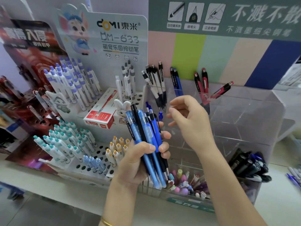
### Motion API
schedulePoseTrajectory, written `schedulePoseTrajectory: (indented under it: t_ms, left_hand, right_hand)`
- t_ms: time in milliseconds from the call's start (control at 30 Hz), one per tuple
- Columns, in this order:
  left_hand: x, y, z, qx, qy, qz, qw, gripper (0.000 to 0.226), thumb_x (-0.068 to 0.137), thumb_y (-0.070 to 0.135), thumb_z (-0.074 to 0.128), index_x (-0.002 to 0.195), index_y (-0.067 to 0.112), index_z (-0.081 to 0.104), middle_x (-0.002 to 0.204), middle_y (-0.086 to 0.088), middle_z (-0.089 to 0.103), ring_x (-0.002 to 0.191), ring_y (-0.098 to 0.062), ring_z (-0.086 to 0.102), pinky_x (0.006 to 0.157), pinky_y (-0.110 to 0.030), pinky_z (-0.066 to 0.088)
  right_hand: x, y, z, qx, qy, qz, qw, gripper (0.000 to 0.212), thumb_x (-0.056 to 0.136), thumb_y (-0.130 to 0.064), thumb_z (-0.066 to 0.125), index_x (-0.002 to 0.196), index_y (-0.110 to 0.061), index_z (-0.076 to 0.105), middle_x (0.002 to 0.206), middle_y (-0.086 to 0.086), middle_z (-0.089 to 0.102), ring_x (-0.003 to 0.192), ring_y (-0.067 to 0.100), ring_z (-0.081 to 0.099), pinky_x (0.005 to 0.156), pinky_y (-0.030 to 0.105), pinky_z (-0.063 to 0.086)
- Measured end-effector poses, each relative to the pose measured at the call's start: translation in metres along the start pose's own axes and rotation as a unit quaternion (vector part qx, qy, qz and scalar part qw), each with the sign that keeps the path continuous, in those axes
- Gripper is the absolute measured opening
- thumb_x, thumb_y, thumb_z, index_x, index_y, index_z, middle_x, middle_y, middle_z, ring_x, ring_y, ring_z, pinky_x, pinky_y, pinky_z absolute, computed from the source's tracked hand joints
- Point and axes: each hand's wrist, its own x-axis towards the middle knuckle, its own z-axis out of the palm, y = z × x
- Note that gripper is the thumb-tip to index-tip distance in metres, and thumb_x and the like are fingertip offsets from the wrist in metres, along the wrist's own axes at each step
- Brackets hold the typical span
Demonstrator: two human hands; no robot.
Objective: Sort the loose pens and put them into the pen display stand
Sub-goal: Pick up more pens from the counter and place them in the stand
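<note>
Mid-sort. The left hand (138, 159) is clamped round a bundle of pens (146, 136), approx. centre frame, tips down, clicker ends fanned up toward 12 o'clock. Light blue, dark blue & black barrels are mixed together. The right hand (187, 121) hangs at 3 o'clock of the bundle tops, just beside them, fingers apart & loosely bent, holding nothing.

The clear stand (244, 115) sits behind the hands, from 12 round to 3 o'clock. Its back row has groups by colour: black-and-white pens (156, 82) at 12 o'clock, blue pens (175, 80) next to them, red pens (203, 84) toward 1 o'clock.

Step in hand, prob.: picking one pen out of the bundle. The next move calls for the right hand to pinch a single clicker end w/o dragging its neighbours, while the left loosens just enough. The pen then goes tip-down into the matching colour slot, e.g. a dark blue one w/ the blue group.

The white peg-hole stand (104, 149) at 9 o'clock holds other pens.
</note>
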Motion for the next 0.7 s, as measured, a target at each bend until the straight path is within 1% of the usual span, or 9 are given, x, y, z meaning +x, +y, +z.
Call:
schedulePoseTrajectory:
  t_ms: [133, 200, 267, 367, 467, 500, 567, 600, 700]
  left_hand:
    - [0.004, -0.004, 0.004, 0.025, 0.012, -0.006, 1.0, 0.058, 0.062, 0.004, 0.054, 0.12, 0.004, 0.046, 0.091, -0.009, 0.062, 0.063, -0.015, 0.053, 0.06, -0.027, 0.048]
    - [0.005, -0.006, 0.007, 0.072, 0.018, -0.007, 0.997, 0.056, 0.061, 0.006, 0.055, 0.116, 0.0, 0.048, 0.088, -0.011, 0.062, 0.063, -0.016, 0.054, 0.06, -0.028, 0.049]
    - [0.005, -0.009, 0.011, 0.115, 0.029, -0.014, 0.993, 0.054, 0.06, 0.008, 0.057, 0.112, -0.003, 0.049, 0.084, -0.012, 0.064, 0.062, -0.018, 0.055, 0.058, -0.03, 0.049]
    - [0.007, -0.013, 0.017, 0.138, 0.052, -0.035, 0.989, 0.056, 0.058, 0.01, 0.06, 0.112, -0.002, 0.049, 0.079, -0.011, 0.064, 0.06, -0.019, 0.056, 0.056, -0.031, 0.05]
    - [0.009, -0.015, 0.022, 0.17, 0.074, -0.058, 0.981, 0.055, 0.056, 0.015, 0.063, 0.107, 0.0, 0.051, 0.071, -0.01, 0.06, 0.057, -0.021, 0.055, 0.052, -0.029, 0.048]
    - [0.009, -0.016, 0.023, 0.185, 0.076, -0.063, 0.978, 0.052, 0.057, 0.016, 0.064, 0.106, 0.0, 0.052, 0.071, -0.011, 0.06, 0.057, -0.021, 0.055, 0.051, -0.029, 0.048]
    - [0.01, -0.019, 0.027, 0.214, 0.076, -0.063, 0.972, 0.048, 0.063, 0.017, 0.063, 0.106, -0.002, 0.055, 0.079, -0.015, 0.062, 0.059, -0.021, 0.057, 0.053, -0.031, 0.05]
    - [0.011, -0.021, 0.029, 0.227, 0.079, -0.063, 0.969, 0.045, 0.067, 0.016, 0.062, 0.108, -0.003, 0.055, 0.083, -0.016, 0.063, 0.061, -0.022, 0.057, 0.055, -0.032, 0.05]
    - [0.012, -0.027, 0.031, 0.24, 0.085, -0.064, 0.965, 0.035, 0.077, 0.012, 0.054, 0.109, -0.004, 0.056, 0.086, -0.016, 0.064, 0.065, -0.021, 0.06, 0.056, -0.031, 0.052]
  right_hand:
    - [-0.007, -0.004, -0.007, 0.02, -0.016, 0.025, 0.999, 0.014, 0.091, -0.007, 0.058, 0.092, -0.019, 0.064, 0.079, -0.006, 0.065, 0.07, 0.01, 0.064, 0.059, 0.024, 0.054]
    - [-0.012, -0.007, -0.012, 0.063, -0.069, 0.056, 0.994, 0.011, 0.09, -0.012, 0.061, 0.094, -0.021, 0.067, 0.073, -0.008, 0.062, 0.06, 0.007, 0.058, 0.054, 0.024, 0.049]
    - [-0.016, -0.006, -0.015, 0.055, -0.115, 0.057, 0.99, 0.016, 0.087, -0.017, 0.066, 0.1, -0.026, 0.067, 0.078, -0.004, 0.059, 0.062, 0.006, 0.054, 0.054, 0.021, 0.046]
    - [-0.018, 0.0, -0.021, 0.016, -0.123, 0.047, 0.991, 0.027, 0.084, -0.016, 0.07, 0.106, -0.031, 0.064, 0.085, 0.001, 0.057, 0.066, 0.009, 0.054, 0.057, 0.022, 0.049]
    - [-0.02, 0.002, -0.031, 0.017, -0.14, 0.049, 0.989, 0.034, 0.085, -0.011, 0.069, 0.109, -0.034, 0.064, 0.086, -0.003, 0.057, 0.065, 0.012, 0.053, 0.059, 0.024, 0.053]
    - [-0.021, 0.002, -0.034, 0.018, -0.152, 0.059, 0.987, 0.035, 0.085, -0.011, 0.068, 0.11, -0.035, 0.064, 0.082, -0.005, 0.058, 0.063, 0.011, 0.053, 0.058, 0.024, 0.052]
    - [-0.022, 0.001, -0.042, 0.029, -0.173, 0.085, 0.981, 0.035, 0.085, -0.009, 0.068, 0.108, -0.035, 0.064, 0.072, -0.007, 0.058, 0.058, 0.013, 0.054, 0.052, 0.024, 0.048]
    - [-0.022, 0.001, -0.045, 0.031, -0.18, 0.092, 0.979, 0.034, 0.085, -0.008, 0.068, 0.107, -0.033, 0.064, 0.072, -0.006, 0.057, 0.056, 0.014, 0.055, 0.05, 0.024, 0.048]
    - [-0.022, -0.001, -0.056, 0.034, -0.19, 0.101, 0.976, 0.027, 0.085, -0.004, 0.067, 0.104, -0.023, 0.061, 0.084, 0.005, 0.057, 0.054, 0.013, 0.055, 0.048, 0.024, 0.047]
